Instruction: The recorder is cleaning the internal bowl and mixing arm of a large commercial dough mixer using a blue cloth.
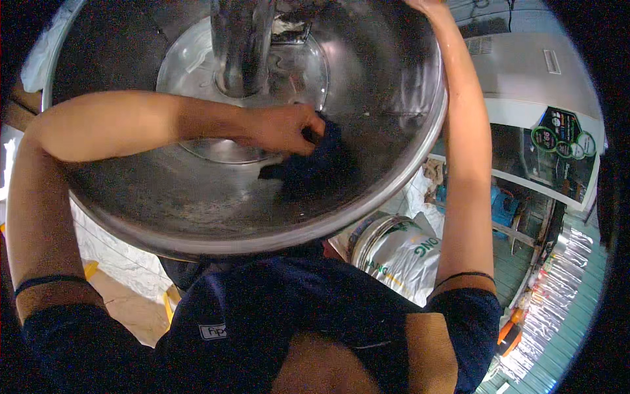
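Observation:
A large round metal drum or bowl (pixel 211 241) with a thick rolled rim lies in front of me. Inside it a metal column (pixel 241 49) rises from a round shiny centre plate (pixel 187 59). My left hand (pixel 288 129) reaches across the inside from the left, fingers curled on a dark cloth (pixel 320 165) against the inner wall, right of the column. Along the outer right side runs my right arm; my right hand (pixel 427 4) is at the rim near the top edge, mostly cut off, so its fingers cannot be made out.
On the right stands a white appliance (pixel 521 74) with a dark glass panel and stickers. Below it are a blue motor-like machine (pixel 502 209) and a corrugated sheet (pixel 556 290). A printed silver-white sack or wrapped roll (pixel 403 256) lies beneath the drum; brown cardboard (pixel 130 300) lies lower left.

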